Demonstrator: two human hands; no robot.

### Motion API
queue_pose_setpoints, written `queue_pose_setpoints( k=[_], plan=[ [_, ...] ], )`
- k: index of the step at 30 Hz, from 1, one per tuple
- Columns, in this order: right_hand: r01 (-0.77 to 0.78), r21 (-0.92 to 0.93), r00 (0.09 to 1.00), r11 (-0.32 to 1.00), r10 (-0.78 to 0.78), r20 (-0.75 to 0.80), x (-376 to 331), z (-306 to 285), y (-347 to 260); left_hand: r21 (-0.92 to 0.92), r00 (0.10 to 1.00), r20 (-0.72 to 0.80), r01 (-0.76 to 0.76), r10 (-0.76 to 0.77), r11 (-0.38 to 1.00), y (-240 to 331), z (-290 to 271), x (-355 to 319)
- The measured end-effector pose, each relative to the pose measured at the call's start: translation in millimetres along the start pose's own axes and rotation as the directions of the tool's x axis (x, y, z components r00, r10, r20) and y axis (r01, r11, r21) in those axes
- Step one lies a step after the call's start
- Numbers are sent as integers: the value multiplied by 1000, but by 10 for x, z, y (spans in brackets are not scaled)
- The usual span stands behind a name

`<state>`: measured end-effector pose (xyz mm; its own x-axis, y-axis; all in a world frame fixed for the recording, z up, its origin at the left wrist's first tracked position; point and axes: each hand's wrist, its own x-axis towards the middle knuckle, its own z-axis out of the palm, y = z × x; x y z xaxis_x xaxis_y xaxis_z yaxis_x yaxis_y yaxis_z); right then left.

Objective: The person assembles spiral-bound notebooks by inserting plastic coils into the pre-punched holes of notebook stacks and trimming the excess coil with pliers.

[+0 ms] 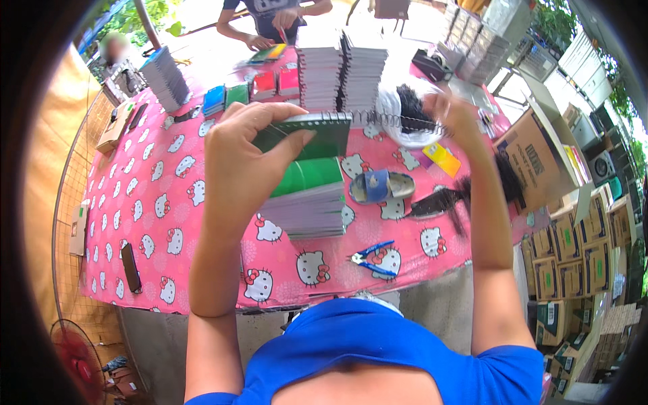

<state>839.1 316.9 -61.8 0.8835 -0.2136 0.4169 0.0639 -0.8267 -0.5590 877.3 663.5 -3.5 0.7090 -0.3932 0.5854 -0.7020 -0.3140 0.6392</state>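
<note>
My left hand [250,138] grips a small dark green notebook [331,140], thumb in front and fingers behind. A black spiral coil [398,121] runs through holes along the notebook's top edge and sticks out far to the right. At its free end my right hand [451,115], blurred, has its fingers closed around the coil. Below the notebook stands a stack of bright green-covered pads [310,212]. Blue-handled cutting pliers [373,259] lie near the table's front edge. Behind the coil sits a white plastic bag [391,111] with black coils in it.
Tall stacks of spiral notebooks [320,77] stand at the back. A blue and grey slipper-like item [381,186], yellow card [445,160] and loose black coils [439,204] lie mid-right. A phone [131,267] lies left, an open carton [536,158] right. Another person [270,17] works across the table.
</note>
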Motion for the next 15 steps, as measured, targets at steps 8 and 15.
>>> queue_pose_setpoints(
  k=[8, 15],
  plan=[
    [-31, -378, 900, 925, 190, 391, -1148, 1372, 719, 18, 1000, 28, -5, 5, 1000, -88, -28, 6],
    [-226, 953, 966, 200, -78, 246, 167, 384, -430, -35, 999, 11, 44, -44, 998, -157, 9, 43]
  ],
)
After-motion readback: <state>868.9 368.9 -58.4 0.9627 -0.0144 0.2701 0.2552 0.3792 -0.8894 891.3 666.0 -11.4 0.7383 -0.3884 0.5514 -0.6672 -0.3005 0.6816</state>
